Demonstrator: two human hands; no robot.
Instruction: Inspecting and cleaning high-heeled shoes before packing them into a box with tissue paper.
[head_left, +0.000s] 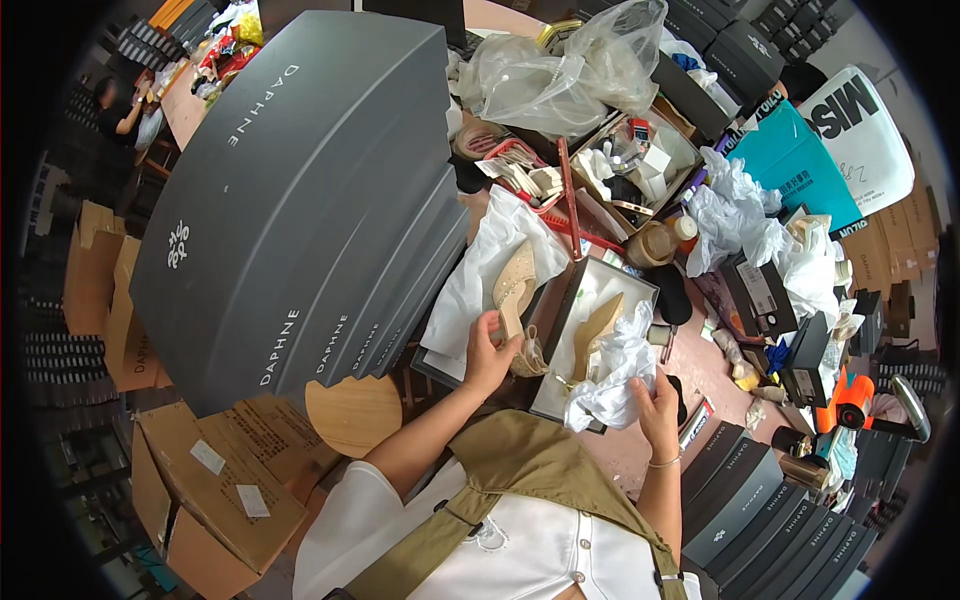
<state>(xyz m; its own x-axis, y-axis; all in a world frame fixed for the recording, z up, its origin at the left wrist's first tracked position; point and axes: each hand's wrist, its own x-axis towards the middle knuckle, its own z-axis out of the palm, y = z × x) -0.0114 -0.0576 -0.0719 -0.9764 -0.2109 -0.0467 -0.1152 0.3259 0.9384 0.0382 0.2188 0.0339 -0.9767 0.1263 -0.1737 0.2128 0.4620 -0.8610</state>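
I have the left hand (490,352) with its fingers closed around the near end of a beige studded shoe (515,290), held over white wrapping paper (465,275) just left of the open grey box (549,396). The right hand (655,398) has its fingers drawn narrow on a bunch of crumpled tissue (608,378), and the second shoe (598,333) lies in that box, partly behind the tissue. My first worry is the loose strap (531,356) below the left fingers: it could snag on the box rim if the shoe travels rightward too low. With the grip all at one end, the far end could also tip and scrape its studs. A hard tug on the tissue might tear it, or drag the second shoe along if they're caught together, which I can't tell from here. Leftward, the tall stack of dark boxes (320,190) stands near enough that a swinging elbow could nudge it.
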